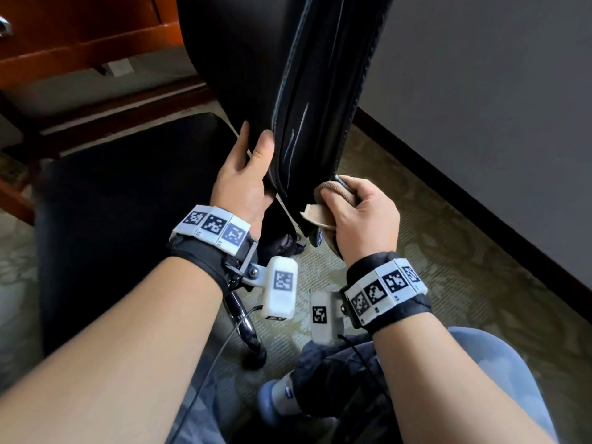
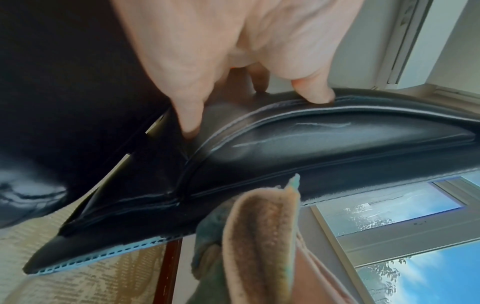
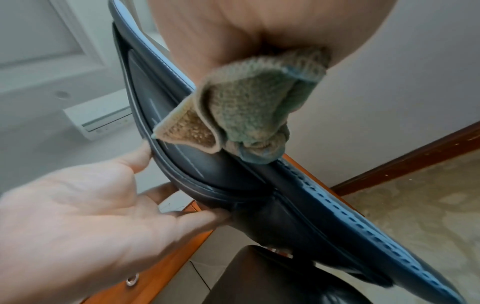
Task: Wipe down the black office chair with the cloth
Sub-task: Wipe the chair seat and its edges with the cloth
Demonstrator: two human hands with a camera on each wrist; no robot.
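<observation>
- Head view: black office chair (image 1: 288,75), backrest seen edge-on, standing on patterned carpet (image 1: 448,238) near a grey wall (image 1: 496,91); black seat (image 1: 128,203) lower left.
- Head view: left hand (image 1: 246,181), thumb and fingers clamped on the lower edge of the backrest, thumb on the near side, fingers round the far side.
- Head view: right hand (image 1: 362,219), fingers curled round a bunched tan cloth (image 1: 333,193); the cloth touches the lower rear edge of the backrest, just beside the left hand.
- Head view: marker bands on both wrists; wooden desk (image 1: 80,27) upper left; chrome chair leg (image 1: 246,328) below the left wrist.
- Left wrist view: left hand (image 2: 233,51) with fingertips (image 2: 315,94) pressed on the backrest's padded rim; pale streaks across the black panel (image 2: 311,144); the cloth (image 2: 259,236), tan with a blue-green edge, rises from below against the stitched edge; window (image 2: 402,205) behind.
- Right wrist view: right hand (image 3: 259,30) gripping the cloth (image 3: 246,113), which lies on the backrest (image 3: 259,185) near its blue-stitched edge; left hand (image 3: 91,205) grips the opposite rim, thumb above, fingers below.
</observation>
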